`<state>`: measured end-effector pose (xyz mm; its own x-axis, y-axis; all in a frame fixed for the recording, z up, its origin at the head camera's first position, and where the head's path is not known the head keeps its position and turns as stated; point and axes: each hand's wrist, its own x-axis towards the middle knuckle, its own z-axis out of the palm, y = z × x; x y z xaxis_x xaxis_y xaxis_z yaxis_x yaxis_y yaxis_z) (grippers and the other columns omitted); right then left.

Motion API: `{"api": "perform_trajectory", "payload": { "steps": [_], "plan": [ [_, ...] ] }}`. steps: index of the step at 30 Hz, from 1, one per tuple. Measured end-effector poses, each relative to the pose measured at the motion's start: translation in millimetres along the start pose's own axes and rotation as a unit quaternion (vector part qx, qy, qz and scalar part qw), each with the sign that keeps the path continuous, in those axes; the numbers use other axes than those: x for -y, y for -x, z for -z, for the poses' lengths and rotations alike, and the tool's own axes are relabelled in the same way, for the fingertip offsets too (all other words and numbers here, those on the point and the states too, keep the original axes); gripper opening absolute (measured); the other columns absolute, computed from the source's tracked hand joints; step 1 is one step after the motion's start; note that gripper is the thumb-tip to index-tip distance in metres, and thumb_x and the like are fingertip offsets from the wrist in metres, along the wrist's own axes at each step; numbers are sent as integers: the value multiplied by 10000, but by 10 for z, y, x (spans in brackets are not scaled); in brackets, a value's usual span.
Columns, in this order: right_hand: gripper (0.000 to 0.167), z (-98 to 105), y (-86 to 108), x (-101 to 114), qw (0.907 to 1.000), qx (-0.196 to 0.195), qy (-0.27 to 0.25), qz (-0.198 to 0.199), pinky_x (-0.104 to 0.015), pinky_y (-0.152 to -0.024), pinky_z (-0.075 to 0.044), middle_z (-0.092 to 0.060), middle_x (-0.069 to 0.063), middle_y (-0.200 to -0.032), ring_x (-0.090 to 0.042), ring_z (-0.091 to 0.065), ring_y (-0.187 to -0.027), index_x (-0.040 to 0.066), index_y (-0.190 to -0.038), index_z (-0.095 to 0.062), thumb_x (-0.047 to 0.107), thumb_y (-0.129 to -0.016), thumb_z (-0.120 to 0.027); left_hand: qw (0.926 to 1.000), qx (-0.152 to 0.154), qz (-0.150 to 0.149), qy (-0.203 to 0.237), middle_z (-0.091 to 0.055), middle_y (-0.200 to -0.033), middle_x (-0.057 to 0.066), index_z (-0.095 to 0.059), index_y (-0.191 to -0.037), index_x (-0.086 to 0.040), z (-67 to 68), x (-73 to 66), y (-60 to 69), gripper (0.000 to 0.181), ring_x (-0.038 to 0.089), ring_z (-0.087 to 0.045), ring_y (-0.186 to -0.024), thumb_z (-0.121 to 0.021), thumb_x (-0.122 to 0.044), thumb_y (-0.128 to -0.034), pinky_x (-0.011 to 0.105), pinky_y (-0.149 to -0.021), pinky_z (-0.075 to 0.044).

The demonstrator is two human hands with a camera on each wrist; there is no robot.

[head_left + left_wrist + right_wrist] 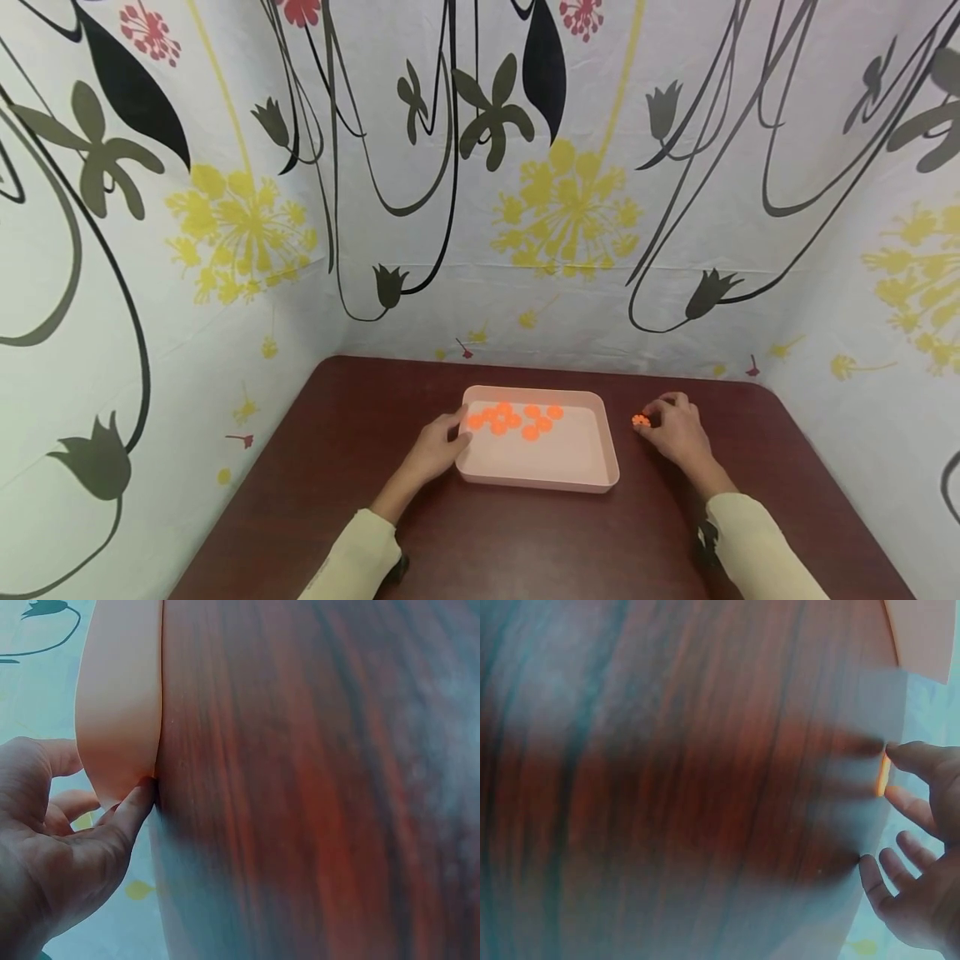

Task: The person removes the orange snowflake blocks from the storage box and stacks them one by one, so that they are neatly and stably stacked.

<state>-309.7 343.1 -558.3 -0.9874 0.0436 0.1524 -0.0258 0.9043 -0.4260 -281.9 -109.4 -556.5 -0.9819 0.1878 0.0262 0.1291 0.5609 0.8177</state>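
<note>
On the counter (525,542): pink tray (555,458), long axis crosswise, left hand (441,447) gripping its end; orange discs (513,421) inside; right hand (680,429) pinching orange piece (641,421).

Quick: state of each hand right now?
Left hand: gripping a shallow pink rectangular tray, left side.
Right hand: pinching a small orange flower-shaped piece.

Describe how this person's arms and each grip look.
The left sleeve and right sleeve are pale cream. The left grip and right grip wear no gloves. A dark item shows beside each sleeve, too unclear to identify.
</note>
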Motion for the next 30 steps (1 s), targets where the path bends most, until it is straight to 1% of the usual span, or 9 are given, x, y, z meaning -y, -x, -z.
{"api": "perform_trajectory", "payload": {
  "steps": [4,9,12,16,19,21,24,27,30],
  "plan": [
    [475,28,-11,91,9998,-112,-173,64,-712,-968,-470,-429,-331,-1459,-556,-418,-1306,28,-1245,-699,339,-905,-817,10000,42,1,-36,-556,-1558,204,-460,-1601,-95,-8,3,-3,617,386,-526,-1461,-660,-247,-1037,590,-1194,-442],
    [581,56,-28,318,9951,-446,-738,476,-696,-968,-491,-483,-316,-1423,-527,-531,-1259,76,-1382,-635,316,-896,-845,9999,89,-17,-54,-557,-1557,205,-451,-1606,-97,-8,1,-2,629,385,-522,-1465,-664,-250,-1034,584,-1202,-435],
    [636,43,-34,507,9890,-528,-1143,781,-636,-927,-540,-533,-270,-1387,-470,-621,-1171,111,-1436,-612,286,-881,-869,10000,76,-9,-51,-559,-1554,205,-447,-1607,-94,-7,4,-8,634,386,-523,-1463,-668,-249,-1034,584,-1203,-434],
    [663,-7,-21,752,9801,-540,-1605,1038,-521,-870,-576,-581,-213,-1350,-400,-671,-1112,156,-1465,-600,236,-871,-882,10000,70,5,-26,-556,-1556,210,-444,-1608,-87,-11,12,-12,642,395,-522,-1463,-674,-246,-1030,595,-1201,-431],
    [659,-67,15,906,9720,-382,-2013,1154,-482,-870,-594,-616,-182,-1332,-363,-695,-1102,198,-1474,-593,206,-878,-875,10000,89,32,-8,-552,-1562,206,-441,-1610,-92,-13,16,-7,642,393,-514,-1470,-672,-248,-1032,596,-1205,-426],
    [670,-111,47,992,9662,-151,-2269,1212,-484,-884,-613,-632,-183,-1344,-348,-707,-1114,228,-1496,-570,203,-894,-863,9999,85,50,21,-549,-1566,203,-441,-1611,-97,-13,16,-4,639,390,-507,-1477,-669,-247,-1034,593,-1210,-421],
    [684,-178,88,1098,9595,244,-2567,1136,-505,-912,-624,-639,-212,-1388,-350,-713,-1136,265,-1517,-540,207,-909,-848,9999,85,54,21,-549,-1568,197,-441,-1612,-99,-14,19,-4,642,386,-505,-1480,-671,-248,-1031,591,-1211,-421],
    [670,-246,107,1178,9578,507,-2688,888,-495,-906,-632,-626,-249,-1421,-376,-710,-1157,263,-1514,-532,190,-921,-833,10000,77,53,7,-550,-1567,196,-439,-1613,-98,-15,19,-3,650,387,-509,-1476,-675,-250,-1027,594,-1207,-425],
    [630,-317,106,1237,9595,614,-2683,595,-454,-862,-648,-620,-272,-1405,-421,-700,-1178,186,-1500,-540,130,-933,-808,10000,71,62,-8,-556,-1561,194,-434,-1615,-99,-12,11,2,657,385,-518,-1468,-677,-253,-1024,596,-1202,-431]
  ]
}}
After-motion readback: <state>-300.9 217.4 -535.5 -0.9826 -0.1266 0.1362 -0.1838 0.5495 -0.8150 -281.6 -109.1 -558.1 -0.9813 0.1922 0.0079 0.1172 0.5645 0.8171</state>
